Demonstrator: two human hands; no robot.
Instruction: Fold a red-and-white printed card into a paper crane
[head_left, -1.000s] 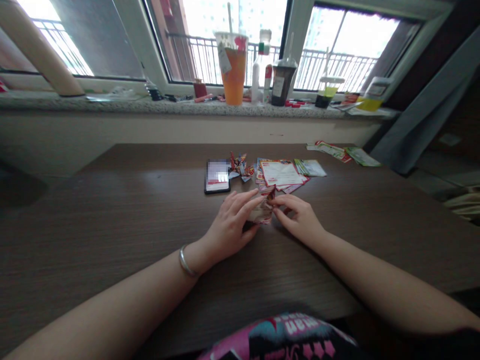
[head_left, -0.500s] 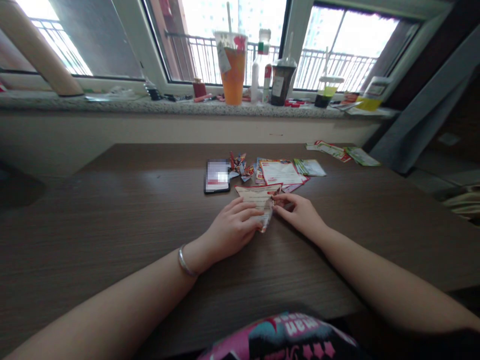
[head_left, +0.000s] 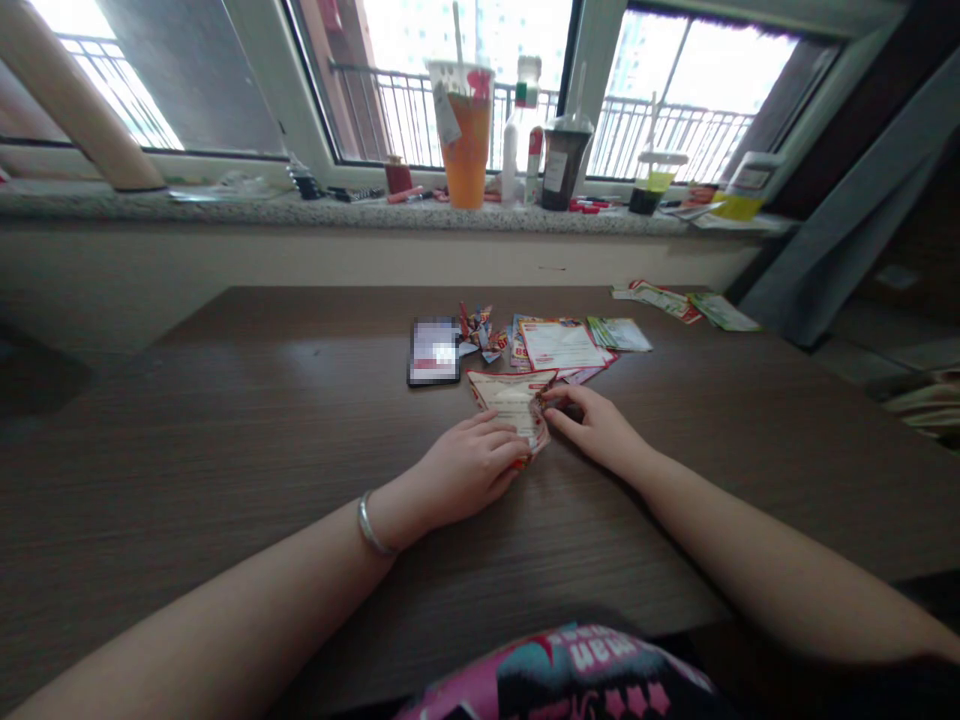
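Observation:
A creased sheet of printed paper (head_left: 510, 388) with a red border lies on the table in front of me, its right side bent and crumpled. My left hand (head_left: 476, 455) rests over its lower left part, fingers stretched out and pressing on it. At the crumpled right edge, my right hand (head_left: 592, 420) pinches the paper between thumb and fingertips; the exact contact is small and hard to see. Just beyond the sheet are crumpled colourful paper pieces (head_left: 480, 335) and a stack of flat printed sheets (head_left: 562, 345).
A phone (head_left: 433, 352) with a lit, blurred screen lies left of the crumpled pieces. Green and white leaflets (head_left: 724, 312) lie at the table's back right. On the windowsill stand a tall orange drink cup (head_left: 469, 150), a dark drink cup (head_left: 564, 165) and bottles.
The sheet has shifted slightly left and its right side looks more crumpled. My left hand has slid a little toward me. My right hand stays almost in place.

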